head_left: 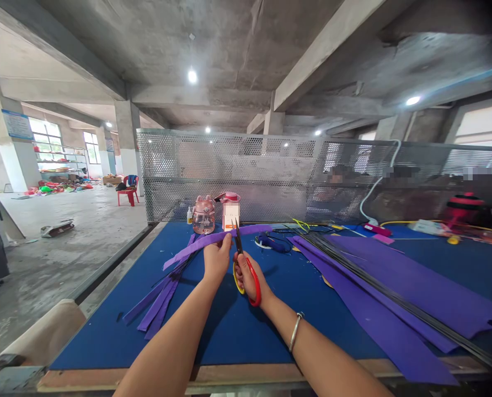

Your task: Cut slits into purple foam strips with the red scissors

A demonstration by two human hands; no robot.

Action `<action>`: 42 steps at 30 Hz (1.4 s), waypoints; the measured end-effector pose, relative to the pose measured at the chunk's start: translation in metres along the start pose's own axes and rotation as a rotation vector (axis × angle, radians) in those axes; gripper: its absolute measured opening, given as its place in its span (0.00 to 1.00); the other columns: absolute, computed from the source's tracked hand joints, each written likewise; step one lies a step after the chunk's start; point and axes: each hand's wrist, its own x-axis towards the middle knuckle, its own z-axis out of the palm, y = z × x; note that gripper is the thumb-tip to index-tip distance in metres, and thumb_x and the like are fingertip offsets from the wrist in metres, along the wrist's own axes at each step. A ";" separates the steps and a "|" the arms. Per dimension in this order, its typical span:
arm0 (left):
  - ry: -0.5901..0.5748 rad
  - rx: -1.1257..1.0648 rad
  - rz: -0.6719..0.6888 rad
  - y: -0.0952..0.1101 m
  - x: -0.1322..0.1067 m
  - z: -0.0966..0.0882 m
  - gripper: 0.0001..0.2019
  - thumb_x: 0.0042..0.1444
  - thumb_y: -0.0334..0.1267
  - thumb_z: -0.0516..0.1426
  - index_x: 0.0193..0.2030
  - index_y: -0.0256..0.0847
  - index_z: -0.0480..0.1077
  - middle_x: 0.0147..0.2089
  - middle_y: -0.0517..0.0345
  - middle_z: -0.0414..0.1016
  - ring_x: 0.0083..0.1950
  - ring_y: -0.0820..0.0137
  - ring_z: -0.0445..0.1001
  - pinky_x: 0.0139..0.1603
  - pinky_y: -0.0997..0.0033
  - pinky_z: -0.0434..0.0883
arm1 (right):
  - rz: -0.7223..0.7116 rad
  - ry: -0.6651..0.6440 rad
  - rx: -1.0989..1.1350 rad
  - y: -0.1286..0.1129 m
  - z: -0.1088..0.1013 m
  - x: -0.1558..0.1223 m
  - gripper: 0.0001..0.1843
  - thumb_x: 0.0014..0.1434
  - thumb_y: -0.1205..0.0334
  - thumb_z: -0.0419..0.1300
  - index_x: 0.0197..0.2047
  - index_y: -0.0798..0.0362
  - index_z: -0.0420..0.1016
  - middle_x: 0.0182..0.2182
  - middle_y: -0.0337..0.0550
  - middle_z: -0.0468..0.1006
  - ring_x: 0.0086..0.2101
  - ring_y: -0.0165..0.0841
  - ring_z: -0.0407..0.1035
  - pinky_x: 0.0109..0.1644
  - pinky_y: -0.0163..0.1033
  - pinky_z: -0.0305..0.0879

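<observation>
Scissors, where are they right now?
In the head view, the scissors are in the right hand, just below centre, by the purple strip in the left hand.

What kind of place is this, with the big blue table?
Probably a workshop: the right hand holds scissors near a purple strip, big purple sheets lie on the blue worktable, and a concrete beam crosses overhead.

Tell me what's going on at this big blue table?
Someone's left hand is holding a purple strip, and their right hand has scissors with the blades up at that strip. I can't tell whether they've cut into it. More purple strips lie on the table to the left. Bigger purple sheets lie to the right, with long, thin black pieces across them.
</observation>
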 end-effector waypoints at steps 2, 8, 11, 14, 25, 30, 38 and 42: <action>0.000 -0.004 -0.008 0.001 0.000 0.000 0.18 0.55 0.51 0.58 0.26 0.37 0.75 0.28 0.48 0.79 0.33 0.62 0.78 0.35 0.66 0.70 | 0.002 0.015 -0.011 0.000 0.000 0.000 0.35 0.50 0.22 0.55 0.35 0.49 0.61 0.18 0.26 0.54 0.16 0.23 0.48 0.17 0.29 0.46; 0.005 0.018 0.002 0.000 0.000 0.000 0.20 0.54 0.53 0.57 0.25 0.37 0.74 0.28 0.48 0.79 0.33 0.61 0.77 0.36 0.66 0.69 | -0.031 0.046 -0.053 0.001 -0.001 0.000 0.34 0.51 0.24 0.55 0.33 0.50 0.60 0.18 0.27 0.55 0.17 0.24 0.49 0.17 0.29 0.47; -0.002 0.005 -0.002 0.000 0.000 0.000 0.21 0.53 0.55 0.58 0.25 0.37 0.74 0.28 0.48 0.78 0.32 0.62 0.77 0.35 0.66 0.69 | -0.039 0.044 -0.063 0.001 -0.001 0.000 0.34 0.52 0.24 0.55 0.33 0.50 0.61 0.18 0.27 0.55 0.17 0.24 0.49 0.16 0.30 0.47; -0.017 0.006 -0.031 0.001 0.000 -0.001 0.22 0.53 0.57 0.58 0.25 0.37 0.74 0.27 0.49 0.77 0.32 0.63 0.75 0.34 0.67 0.68 | -0.032 0.045 -0.073 0.002 -0.001 0.000 0.34 0.52 0.24 0.55 0.33 0.50 0.61 0.19 0.27 0.55 0.18 0.24 0.49 0.16 0.30 0.47; -0.347 0.048 0.113 0.034 -0.012 -0.008 0.26 0.57 0.58 0.53 0.21 0.38 0.70 0.19 0.60 0.67 0.22 0.74 0.64 0.25 0.74 0.60 | -0.021 -0.087 -0.114 -0.038 -0.032 0.008 0.34 0.50 0.23 0.56 0.32 0.50 0.62 0.18 0.27 0.56 0.15 0.22 0.48 0.15 0.29 0.47; -0.273 0.098 0.118 0.062 -0.007 -0.043 0.20 0.59 0.54 0.54 0.37 0.37 0.75 0.33 0.57 0.76 0.20 0.78 0.64 0.22 0.76 0.60 | 0.099 -0.285 -0.117 -0.076 -0.064 -0.010 0.36 0.49 0.24 0.59 0.37 0.51 0.64 0.21 0.27 0.57 0.16 0.20 0.45 0.15 0.27 0.44; -0.810 0.213 -0.114 0.050 -0.008 -0.042 0.19 0.55 0.50 0.59 0.45 0.37 0.78 0.41 0.50 0.78 0.30 0.70 0.76 0.24 0.76 0.64 | 0.213 -0.379 -0.166 -0.072 -0.075 -0.030 0.35 0.52 0.24 0.56 0.37 0.51 0.63 0.21 0.27 0.55 0.17 0.19 0.42 0.16 0.27 0.42; -0.795 0.347 -0.020 0.033 0.003 -0.032 0.13 0.52 0.45 0.61 0.36 0.38 0.79 0.29 0.59 0.75 0.22 0.73 0.70 0.27 0.73 0.65 | 0.295 -0.396 -0.166 -0.070 -0.076 -0.027 0.37 0.47 0.22 0.57 0.38 0.49 0.65 0.22 0.29 0.56 0.18 0.22 0.42 0.18 0.29 0.41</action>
